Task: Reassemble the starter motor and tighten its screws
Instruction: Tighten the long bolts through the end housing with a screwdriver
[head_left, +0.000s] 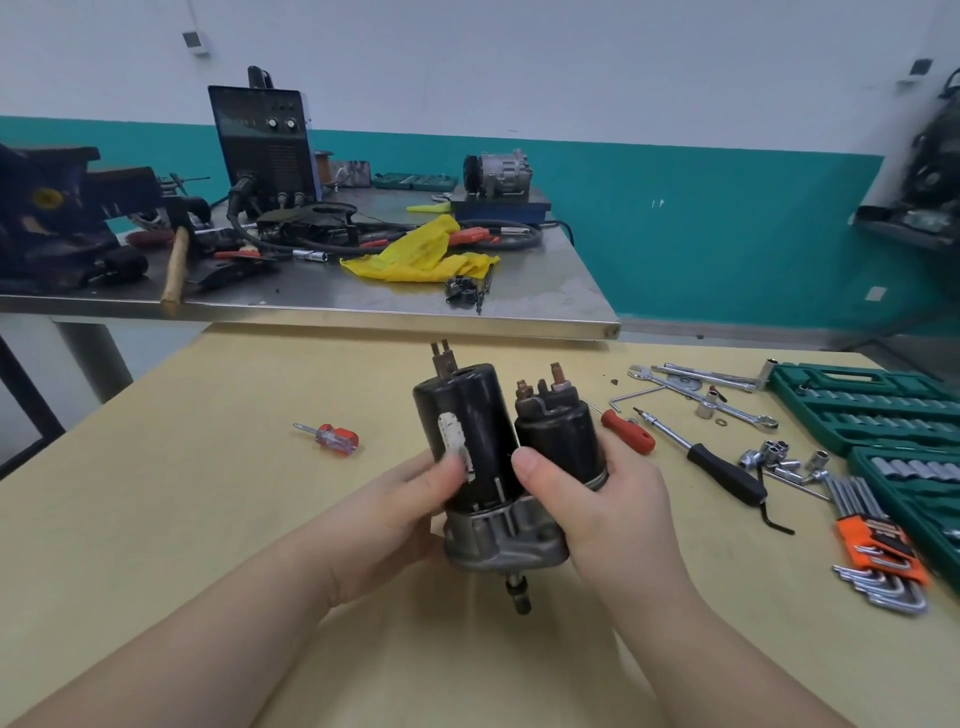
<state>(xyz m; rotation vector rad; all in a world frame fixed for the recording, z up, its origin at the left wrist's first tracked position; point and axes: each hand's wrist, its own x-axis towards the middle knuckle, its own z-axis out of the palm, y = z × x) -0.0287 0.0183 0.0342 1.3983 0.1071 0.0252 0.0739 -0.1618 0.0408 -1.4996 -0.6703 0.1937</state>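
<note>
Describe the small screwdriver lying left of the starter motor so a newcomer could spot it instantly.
Start at the tan wooden table. Left of the starter motor that both hands hold, a stubby screwdriver lies alone. Its clear red-orange handle is short, unlike the solid red-handled screwdriver among the tools on the right.

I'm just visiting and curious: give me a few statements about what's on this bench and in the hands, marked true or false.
1. Both hands hold the starter motor. True: left hand, right hand.
2. A small red-handled screwdriver lies left of the motor. True.
3. The hex key set has a blue holder. False: it is orange.
4. The yellow cloth lies on the wooden table. False: it lies on the metal bench behind.
</note>
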